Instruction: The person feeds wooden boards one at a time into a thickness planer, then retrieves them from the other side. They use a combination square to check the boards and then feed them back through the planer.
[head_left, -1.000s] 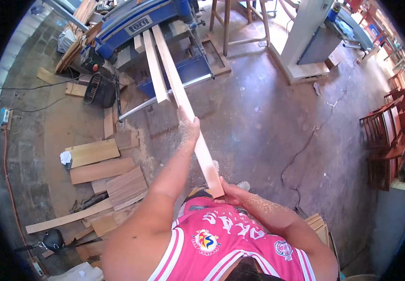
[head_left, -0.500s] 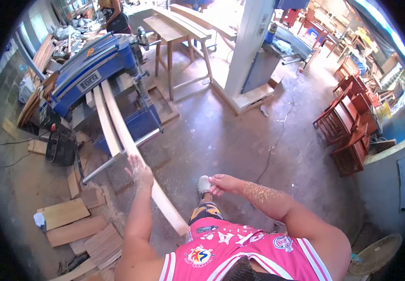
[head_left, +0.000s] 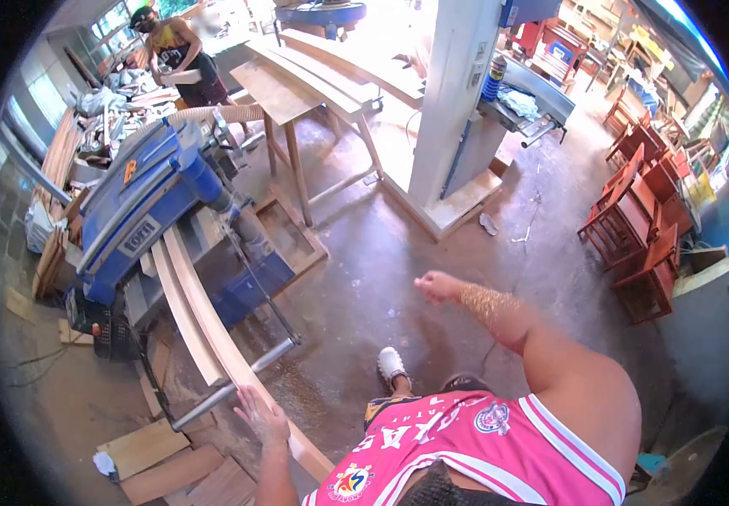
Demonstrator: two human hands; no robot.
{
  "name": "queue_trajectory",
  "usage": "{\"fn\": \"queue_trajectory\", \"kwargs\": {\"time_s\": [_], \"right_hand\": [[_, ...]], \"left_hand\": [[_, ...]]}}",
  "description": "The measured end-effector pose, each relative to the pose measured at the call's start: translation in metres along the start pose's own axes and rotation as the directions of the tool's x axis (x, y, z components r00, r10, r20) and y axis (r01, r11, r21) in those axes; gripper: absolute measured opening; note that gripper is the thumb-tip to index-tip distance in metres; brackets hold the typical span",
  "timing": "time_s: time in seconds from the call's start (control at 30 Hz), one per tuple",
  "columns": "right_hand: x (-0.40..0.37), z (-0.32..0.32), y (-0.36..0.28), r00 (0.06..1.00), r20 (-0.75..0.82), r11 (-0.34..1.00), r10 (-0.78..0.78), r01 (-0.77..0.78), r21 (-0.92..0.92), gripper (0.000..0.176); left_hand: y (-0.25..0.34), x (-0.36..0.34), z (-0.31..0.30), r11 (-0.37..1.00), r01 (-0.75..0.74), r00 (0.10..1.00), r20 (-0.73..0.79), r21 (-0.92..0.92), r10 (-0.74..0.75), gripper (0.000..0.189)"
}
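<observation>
A long, slightly curved wooden plank [head_left: 204, 316] runs from the blue planer [head_left: 150, 215] toward my body, its near end hidden by the pink jersey. My left hand [head_left: 262, 415] lies open on this plank, fingers spread, just on my side of the metal roller bar [head_left: 276, 352]. Beside it on the left, a shorter wooden strip [head_left: 181, 312] also comes out of the machine and ends near the roller. Away from the wood, my right hand [head_left: 439, 287] is held in the air over the floor with its fingers curled closed; I see nothing in it.
Loose boards [head_left: 141, 447] lie on the floor at lower left. More curved planks rest on a wooden trestle [head_left: 280, 93] beyond the planer, near a white post [head_left: 453, 110]. Red-brown wooden chairs [head_left: 634, 219] stand at right. A co-worker [head_left: 177, 55] holds a wood piece at the back left.
My view has shifted, bringing the co-worker's upper body into sight. My left hand stays by the plank near the roller. My right hand has moved forward and right, away from my body.
</observation>
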State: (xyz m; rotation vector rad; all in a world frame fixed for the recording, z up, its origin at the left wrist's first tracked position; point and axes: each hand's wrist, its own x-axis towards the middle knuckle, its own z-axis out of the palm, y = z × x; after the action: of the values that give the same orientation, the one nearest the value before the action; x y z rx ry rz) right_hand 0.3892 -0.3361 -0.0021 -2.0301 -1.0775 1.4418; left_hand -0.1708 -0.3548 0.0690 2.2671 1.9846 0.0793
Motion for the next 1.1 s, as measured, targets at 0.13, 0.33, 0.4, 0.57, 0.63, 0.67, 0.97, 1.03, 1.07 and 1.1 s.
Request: {"fn": "queue_trajectory", "kwargs": {"time_s": [0.13, 0.33, 0.4, 0.57, 0.63, 0.67, 0.97, 1.03, 1.07, 1.1], "right_hand": [[0.076, -0.095, -0.072, 0.972, -0.204, 0.993, -0.119, 0.116, -0.025, 0.055], [0.247, -0.257, -0.165, 0.508, -0.788, 0.937, -0.349, 0.187, -0.295, 0.062], [0.272, -0.304, -0.199, 0.367, -0.846, 0.922, -0.386, 0.161, -0.351, 0.071], [0.328, -0.358, -0.233, 0.505, -0.833, 0.974, -0.226, 0.127, -0.187, 0.083], [0.323, -0.359, -0.238, 0.560, -0.810, 0.983, -0.176, 0.062, -0.171, 0.077], [0.322, -0.361, -0.237, 0.565, -0.807, 0.984, -0.174, 0.060, -0.170, 0.077], [0.207, -0.318, -0.142, 0.495, -0.691, 0.844, -0.527, 0.208, -0.494, 0.057], [0.111, -0.295, -0.123, 0.609, -0.679, 0.905, -0.411, 0.183, -0.384, 0.045], [0.084, -0.283, -0.089, 0.610, -0.671, 0.882, -0.421, 0.102, -0.460, 0.047], [0.036, -0.263, -0.081, 0.588, -0.677, 0.877, -0.443, 0.128, -0.463, 0.048]], "left_hand": [[0.003, 0.011, -0.008, 0.997, 0.020, 0.999, 0.040, 0.071, -0.023, 0.076], [0.002, 0.027, -0.010, 0.969, 0.067, 0.987, 0.123, 0.238, -0.099, 0.080], [0.008, 0.033, -0.022, 0.946, 0.174, 0.951, 0.201, 0.274, -0.233, 0.082], [0.043, 0.089, -0.030, 0.842, 0.383, 0.834, 0.250, 0.381, -0.492, 0.078], [-0.008, 0.119, 0.006, 0.796, 0.373, 0.644, 0.485, 0.476, -0.592, 0.061], [0.025, 0.137, -0.012, 0.800, 0.354, 0.666, 0.470, 0.484, -0.579, 0.054], [0.308, 0.337, -0.011, 0.808, -0.049, 0.900, 0.325, -0.587, 0.291, 0.045], [0.348, 0.380, 0.014, 0.652, -0.120, 0.826, 0.290, -0.748, 0.484, 0.047], [0.377, 0.393, 0.007, 0.610, -0.097, 0.791, 0.311, -0.786, 0.526, 0.047], [0.398, 0.409, 0.022, 0.540, -0.145, 0.761, 0.256, -0.829, 0.596, 0.046]]}}
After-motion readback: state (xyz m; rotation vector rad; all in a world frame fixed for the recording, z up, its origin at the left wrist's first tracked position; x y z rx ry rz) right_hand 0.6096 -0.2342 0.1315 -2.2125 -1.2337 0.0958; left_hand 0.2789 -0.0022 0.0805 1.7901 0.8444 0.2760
